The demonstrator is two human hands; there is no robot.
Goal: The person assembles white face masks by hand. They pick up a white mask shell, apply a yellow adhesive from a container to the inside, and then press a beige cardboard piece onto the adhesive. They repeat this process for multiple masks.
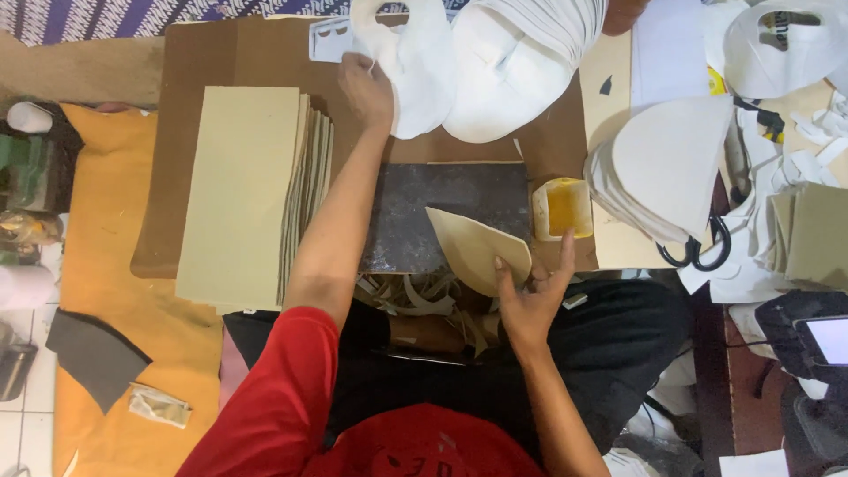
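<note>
My left hand point(367, 87) reaches forward and pinches the edge of a white curved cut-out sheet point(415, 71) at the back of the work area. My right hand point(533, 296) sits near my lap, fingers spread, its thumb and fingertips touching the near edge of a cream curved cut-out piece point(477, 247). That piece lies half on a dark grey slab point(415, 212). A small yellow tub point(563, 208) stands just right of the slab. A bigger pile of white curved pieces point(517, 62) lies beside the sheet that my left hand grips.
A stack of beige rectangular boards point(252, 190) lies at left on brown cardboard point(190, 79). At right are a fan of pale curved pieces point(667, 168), black scissors point(702, 252) and white offcuts point(813, 150). Paper scraps point(415, 296) lie in my lap. A phone point(826, 340) sits far right.
</note>
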